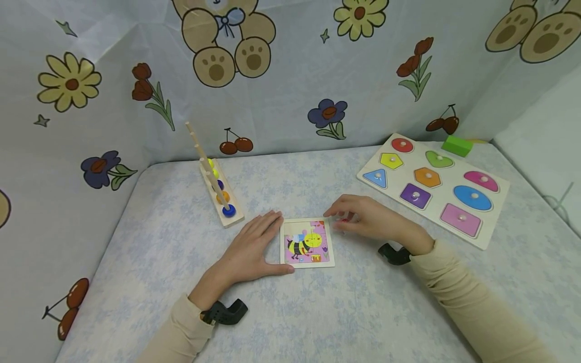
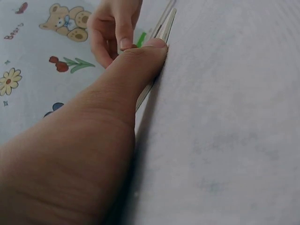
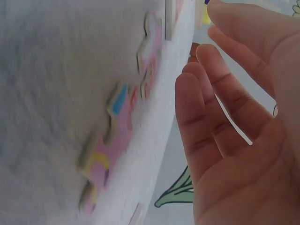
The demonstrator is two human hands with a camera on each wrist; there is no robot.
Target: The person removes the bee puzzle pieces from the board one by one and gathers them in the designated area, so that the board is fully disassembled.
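Your left hand [image 1: 247, 247] straight-fingered against the puzzle [image 1: 305, 245] at left, your right hand [image 1: 367, 217] relaxed, empty, beside its right edge, loose pieces [image 3: 121, 129] nearby.

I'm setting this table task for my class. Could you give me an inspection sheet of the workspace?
Surface: mottled pale-blue tabletop.
Job's things: framed bee jigsaw; loose pink jigsaw pieces near the right hand.
Clutter: knobbed shape board, green block, ring-and-peg stacker.
Grips: left hand spread against the framed bee jigsaw's left side; right hand beside its right side, fingers loosely bent, no held piece visible.
Cables: thin pale strand at far right; cannot tell whether it's a cable.
Surroundings: cartoon-printed backdrop behind.
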